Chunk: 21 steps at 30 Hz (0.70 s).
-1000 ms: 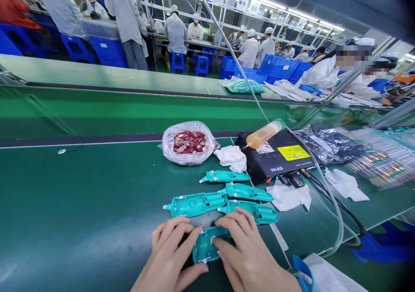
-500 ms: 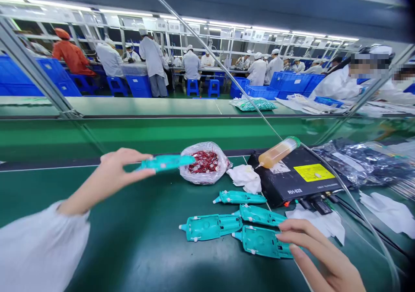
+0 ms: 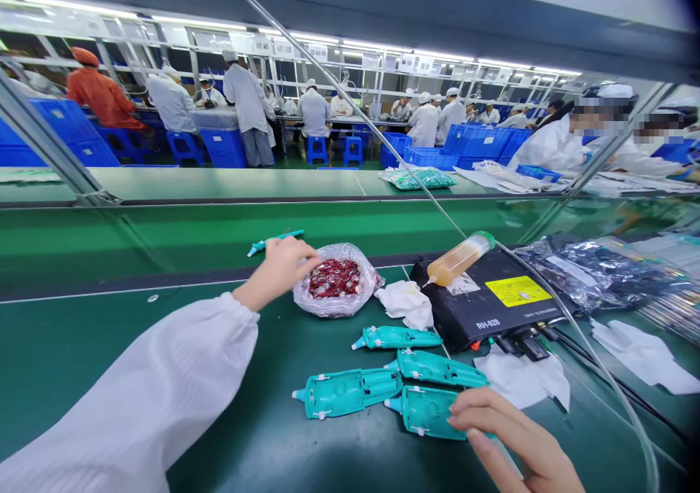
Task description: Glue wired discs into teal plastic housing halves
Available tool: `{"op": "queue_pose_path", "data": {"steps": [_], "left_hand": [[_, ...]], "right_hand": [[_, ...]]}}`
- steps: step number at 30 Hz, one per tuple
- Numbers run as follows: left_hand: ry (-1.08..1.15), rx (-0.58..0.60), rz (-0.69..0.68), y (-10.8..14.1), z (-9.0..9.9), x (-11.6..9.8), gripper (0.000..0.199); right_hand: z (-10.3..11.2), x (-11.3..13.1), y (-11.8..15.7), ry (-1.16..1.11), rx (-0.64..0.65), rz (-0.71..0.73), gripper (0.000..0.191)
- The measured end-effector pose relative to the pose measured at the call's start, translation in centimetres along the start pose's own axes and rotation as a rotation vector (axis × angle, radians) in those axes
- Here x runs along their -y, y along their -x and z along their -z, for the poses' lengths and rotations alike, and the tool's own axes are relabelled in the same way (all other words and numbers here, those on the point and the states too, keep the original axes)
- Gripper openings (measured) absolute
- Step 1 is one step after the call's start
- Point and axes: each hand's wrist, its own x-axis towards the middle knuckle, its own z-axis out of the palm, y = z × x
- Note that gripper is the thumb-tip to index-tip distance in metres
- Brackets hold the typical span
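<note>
**Bench note: nothing gripped**

Nearest, at 6 o'clock, the right hand (image 3: 508,438) reaches in from below. Its fingers (image 3: 481,413) are extended and gently curved, open, with the tips lying over the right end of a teal plastic housing (image 3: 424,411); no grip is evident. Three more teal housings lie on the green conveyor belt (image 3: 98,347): a wide one (image 3: 347,393) just left of the first, a narrow one (image 3: 437,369) just beyond it, and another narrow one (image 3: 397,338) further on, at 12 o'clock from the group.

At 10 o'clock, the left hand (image 3: 278,274), in a white sleeve (image 3: 131,383), is half-curled and open, at the rim of a clear plastic bag (image 3: 336,300). Whether it touches the bag cannot be told. The bag holds a heap of small round parts on red wires (image 3: 333,278). A thin teal strip (image 3: 275,241) lies just beyond the hand.

At 1 o'clock, a syringe barrel of amber fluid (image 3: 459,259) lies on a black RH-928 unit (image 3: 486,311), beside a crumpled tissue (image 3: 405,305). A dark plastic bag (image 3: 585,270) sits at 2 o'clock. Far off, co-workers (image 3: 552,143) sit among blue crates (image 3: 475,141).
</note>
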Motion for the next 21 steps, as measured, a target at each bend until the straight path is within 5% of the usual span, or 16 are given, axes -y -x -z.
{"op": "queue_pose_path", "data": {"steps": [4, 11, 17, 21], "left_hand": [[-0.07, 0.123, -0.112, 1.5, -1.5, -2.8, 0.022], [-0.151, 0.098, -0.091, 1.9, -2.1, -3.4, 0.02], [-0.137, -0.095, 0.009, 2.6, 0.6, -3.9, 0.015], [-0.115, -0.202, -0.09, 5.8, 3.3, -6.3, 0.025]], "right_hand": [[-0.7, 0.6, -0.5, -0.037, 0.038, -0.001, 0.013], [-1.6, 1.7, -0.9, -0.078, 0.043, 0.028, 0.016], [-2.0, 1.8, -1.0, -0.108, 0.023, 0.036, 0.016], [-2.1, 2.5, -2.0, 0.031, -0.024, 0.1, 0.015]]}}
